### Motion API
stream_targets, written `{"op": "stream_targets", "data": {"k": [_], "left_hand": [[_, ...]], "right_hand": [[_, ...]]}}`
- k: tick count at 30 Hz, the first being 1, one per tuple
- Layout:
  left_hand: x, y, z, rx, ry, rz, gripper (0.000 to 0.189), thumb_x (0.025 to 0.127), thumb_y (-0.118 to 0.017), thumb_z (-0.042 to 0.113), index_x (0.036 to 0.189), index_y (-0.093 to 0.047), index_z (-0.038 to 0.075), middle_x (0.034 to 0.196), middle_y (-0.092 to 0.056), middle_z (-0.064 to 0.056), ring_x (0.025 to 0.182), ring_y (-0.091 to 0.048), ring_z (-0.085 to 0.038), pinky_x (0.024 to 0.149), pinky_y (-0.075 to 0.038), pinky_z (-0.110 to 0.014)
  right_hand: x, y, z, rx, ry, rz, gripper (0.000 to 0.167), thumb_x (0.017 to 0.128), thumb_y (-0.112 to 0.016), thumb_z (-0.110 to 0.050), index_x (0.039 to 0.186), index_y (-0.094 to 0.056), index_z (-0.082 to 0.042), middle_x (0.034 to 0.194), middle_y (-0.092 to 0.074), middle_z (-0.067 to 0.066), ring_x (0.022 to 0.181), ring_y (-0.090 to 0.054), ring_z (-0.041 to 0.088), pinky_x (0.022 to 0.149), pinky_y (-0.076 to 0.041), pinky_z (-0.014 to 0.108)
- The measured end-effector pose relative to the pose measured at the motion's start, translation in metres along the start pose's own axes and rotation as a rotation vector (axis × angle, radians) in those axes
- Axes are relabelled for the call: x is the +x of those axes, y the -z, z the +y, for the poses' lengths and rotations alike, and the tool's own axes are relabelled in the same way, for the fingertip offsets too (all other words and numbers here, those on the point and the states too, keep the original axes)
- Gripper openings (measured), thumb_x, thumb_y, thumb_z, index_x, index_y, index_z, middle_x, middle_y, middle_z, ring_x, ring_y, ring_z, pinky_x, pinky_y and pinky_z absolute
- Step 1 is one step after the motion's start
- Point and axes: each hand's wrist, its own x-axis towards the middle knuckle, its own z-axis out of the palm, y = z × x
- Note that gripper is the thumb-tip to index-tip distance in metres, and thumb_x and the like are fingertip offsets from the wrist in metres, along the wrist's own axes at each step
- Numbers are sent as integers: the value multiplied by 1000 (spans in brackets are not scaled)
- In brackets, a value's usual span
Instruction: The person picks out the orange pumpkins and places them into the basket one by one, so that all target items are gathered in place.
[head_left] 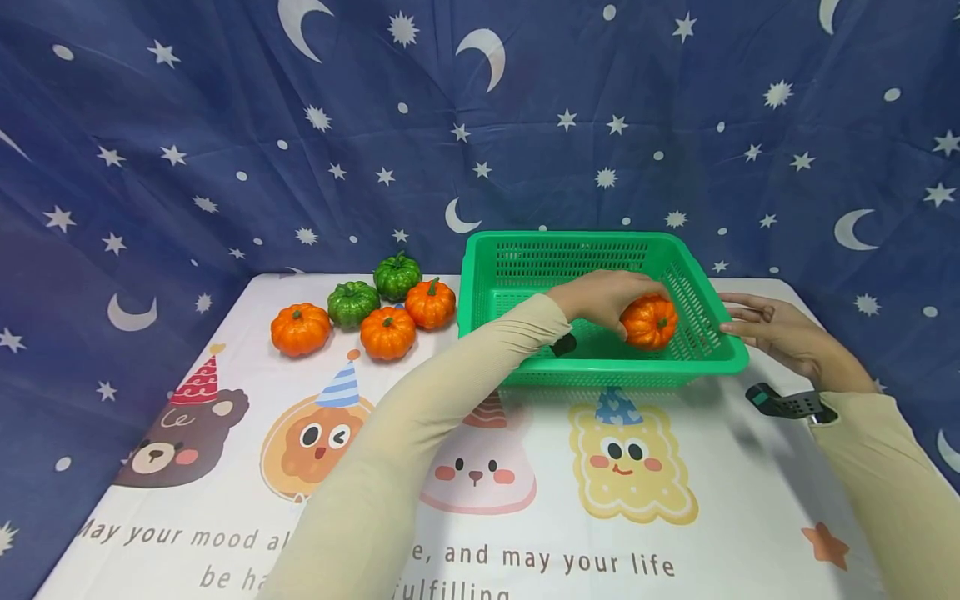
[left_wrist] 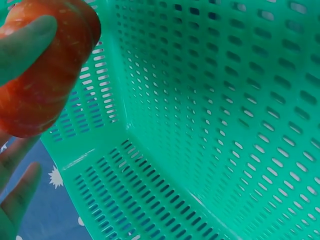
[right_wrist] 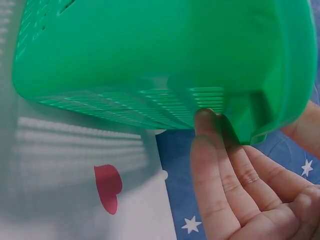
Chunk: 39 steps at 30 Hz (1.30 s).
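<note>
left hand [head_left: 606,296]: holds orange pumpkin [head_left: 651,323] inside basket [head_left: 630,366], near its right end | right hand [head_left: 791,335]: nearly straight-fingered, at basket's right rim | bench [head_left: 738,500]: two green pumpkins [head_left: 354,305], three orange ones [head_left: 387,335], left of basket

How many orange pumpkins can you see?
4. On the table: the leftmost pumpkin, the middle pumpkin, the pumpkin nearest the basket. The left hand holds the fourth pumpkin at the basket. The left sleeve may hide others.
</note>
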Motion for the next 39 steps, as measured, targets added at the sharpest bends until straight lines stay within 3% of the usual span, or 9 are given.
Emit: {"op": "stream_targets", "data": {"k": [10, 18, 24, 39], "left_hand": [[4, -1, 4, -3, -36, -14, 71, 75, -79, 22, 137, -44, 25, 136, -50, 6, 123, -45, -12, 101, -42, -23], [7, -3, 9, 10, -61, -45, 68, 75, -77, 15, 135, -46, 25, 135, -52, 7, 120, -47, -10, 98, -43, -21], [11, -6, 14, 39, -52, -78, 70, 74, -77, 13, 135, -46, 26, 134, -53, 8, 117, -49, -11, 94, -45, -21], [14, -11, 19, 55, -19, -126, 69, 74, -79, 16, 133, -46, 23, 126, -56, 7, 108, -53, -10, 86, -47, -17]], "right_hand": [[1, 0, -2, -9, -9, 0, 74, 93, -58, -11, 149, -12, 2, 101, -55, -34, 95, -56, -11, 77, -50, 9], [2, -1, -2, -23, -10, 3, 74, 93, -58, -13, 150, -12, 1, 100, -54, -35, 93, -54, -15, 77, -48, 8], [2, -1, -1, -20, -17, 9, 72, 92, -59, -13, 150, -16, -3, 100, -54, -35, 94, -53, -16, 77, -47, 7], [1, -1, -2, 24, -8, 0, 77, 91, -60, -11, 150, -11, 0, 101, -57, -34, 93, -56, -14, 78, -49, 9]]}}
